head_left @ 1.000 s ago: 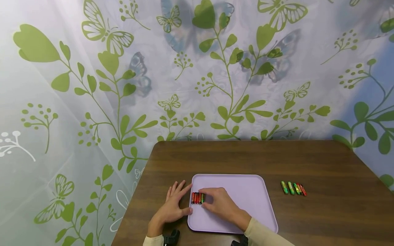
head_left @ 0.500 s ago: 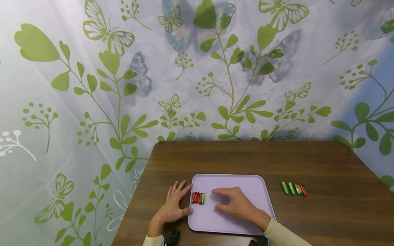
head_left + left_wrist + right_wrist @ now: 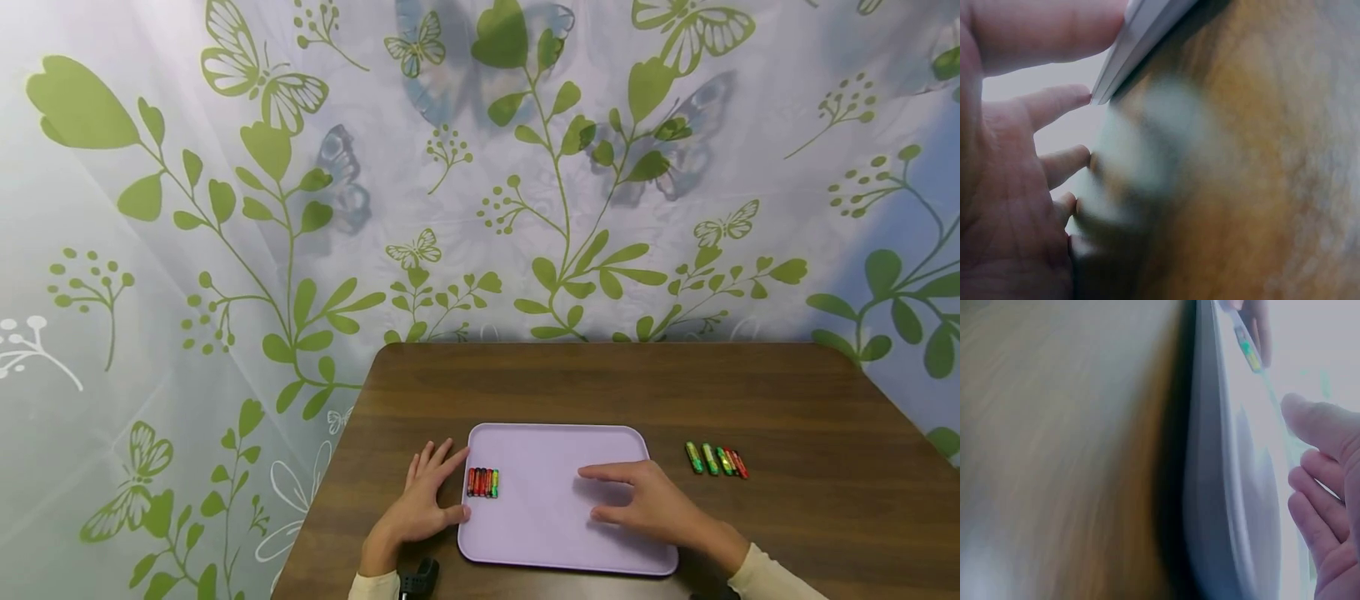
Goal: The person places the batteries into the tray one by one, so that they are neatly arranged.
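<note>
A row of several small red and green batteries lies side by side at the left end of a lilac tray. My left hand rests at the tray's left edge with fingers spread, its thumb and index fingertip right at the rim. In the left wrist view the thumb lies against the tray's side. Over the right part of the tray hovers my right hand, thumb and fingers apart, holding nothing. The right wrist view shows a green-yellow battery at the tray's far end.
Several more green and red batteries lie on the brown wooden table, right of the tray. Behind the table's far edge hangs a pale curtain printed with green leaves and butterflies.
My right hand has let go of the green battery at the right end of the row and moved right across the tray. The left hand has stayed put.
</note>
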`<control>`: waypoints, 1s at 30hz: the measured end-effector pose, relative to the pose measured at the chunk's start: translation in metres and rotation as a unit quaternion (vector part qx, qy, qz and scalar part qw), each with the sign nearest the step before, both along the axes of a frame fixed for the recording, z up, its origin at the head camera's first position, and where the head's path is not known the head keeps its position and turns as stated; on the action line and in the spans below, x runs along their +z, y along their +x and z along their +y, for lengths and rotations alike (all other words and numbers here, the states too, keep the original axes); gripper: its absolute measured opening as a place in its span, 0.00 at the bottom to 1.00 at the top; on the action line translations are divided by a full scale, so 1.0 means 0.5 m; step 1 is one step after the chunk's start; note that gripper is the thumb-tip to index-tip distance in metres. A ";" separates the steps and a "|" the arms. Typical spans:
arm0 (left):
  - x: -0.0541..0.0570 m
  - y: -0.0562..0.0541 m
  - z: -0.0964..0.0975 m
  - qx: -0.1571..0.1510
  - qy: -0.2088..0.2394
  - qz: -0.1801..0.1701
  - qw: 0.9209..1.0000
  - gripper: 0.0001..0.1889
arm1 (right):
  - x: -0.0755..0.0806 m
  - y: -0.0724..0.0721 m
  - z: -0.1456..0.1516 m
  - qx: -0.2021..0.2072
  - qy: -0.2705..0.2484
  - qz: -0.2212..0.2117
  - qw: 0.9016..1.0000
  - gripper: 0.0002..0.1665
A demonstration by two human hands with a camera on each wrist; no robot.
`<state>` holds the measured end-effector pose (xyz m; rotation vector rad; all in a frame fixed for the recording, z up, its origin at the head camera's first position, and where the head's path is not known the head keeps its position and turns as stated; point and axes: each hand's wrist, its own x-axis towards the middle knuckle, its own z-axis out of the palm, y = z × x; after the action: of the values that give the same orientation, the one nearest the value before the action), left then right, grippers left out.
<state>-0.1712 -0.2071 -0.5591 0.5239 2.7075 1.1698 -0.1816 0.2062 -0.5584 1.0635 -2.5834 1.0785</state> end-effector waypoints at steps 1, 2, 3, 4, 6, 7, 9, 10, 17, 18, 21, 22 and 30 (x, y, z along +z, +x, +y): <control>0.001 0.000 0.000 0.000 0.001 0.000 1.000 0.48 | 0.003 0.001 0.013 -0.002 0.004 -0.003 1.000 0.30; 0.002 0.000 0.000 0.000 0.002 0.000 1.000 0.48 | 0.005 0.003 0.026 -0.005 0.008 -0.006 1.000 0.30; 0.002 0.000 0.000 0.000 0.002 0.000 1.000 0.48 | 0.008 0.005 0.038 -0.008 0.013 -0.008 1.000 0.30; 0.002 -0.001 0.000 0.000 0.002 0.001 1.000 0.48 | 0.010 0.006 0.050 -0.015 0.018 -0.011 1.000 0.30; -0.001 -0.002 -0.001 0.000 0.000 0.001 1.000 0.48 | 0.016 0.011 0.074 -0.024 0.027 -0.010 0.999 0.31; -0.002 -0.002 -0.002 0.001 -0.002 0.002 1.000 0.48 | 0.019 0.013 0.085 -0.031 0.030 -0.010 0.999 0.31; -0.005 -0.003 -0.003 0.001 -0.006 0.002 1.000 0.48 | 0.025 0.018 0.106 -0.043 0.035 -0.015 0.998 0.32; -0.007 -0.004 -0.003 0.002 -0.007 0.003 1.000 0.48 | 0.028 0.020 0.117 -0.050 0.037 -0.014 0.998 0.32; -0.010 -0.006 -0.006 0.001 -0.007 0.000 1.000 0.48 | 0.039 0.039 0.192 -0.090 0.040 0.004 0.995 0.33; -0.011 -0.006 -0.007 0.001 -0.002 0.002 1.000 0.48 | 0.040 0.042 0.203 -0.100 0.043 0.009 0.994 0.33; -0.016 -0.007 -0.009 -0.001 0.013 0.010 1.000 0.47 | 0.045 0.048 0.233 -0.130 0.052 0.018 0.990 0.33; -0.024 -0.009 -0.011 0.000 0.015 0.015 1.000 0.47 | 0.047 0.050 0.243 -0.138 0.054 0.018 0.989 0.33; -0.021 -0.004 -0.008 -0.002 0.021 0.017 1.000 0.48 | 0.058 0.056 0.319 -0.188 0.079 -0.002 0.979 0.31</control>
<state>-0.1732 -0.2109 -0.5697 0.5609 2.7141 1.2311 -0.1537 0.3657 -0.5293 0.5600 -2.7554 0.7936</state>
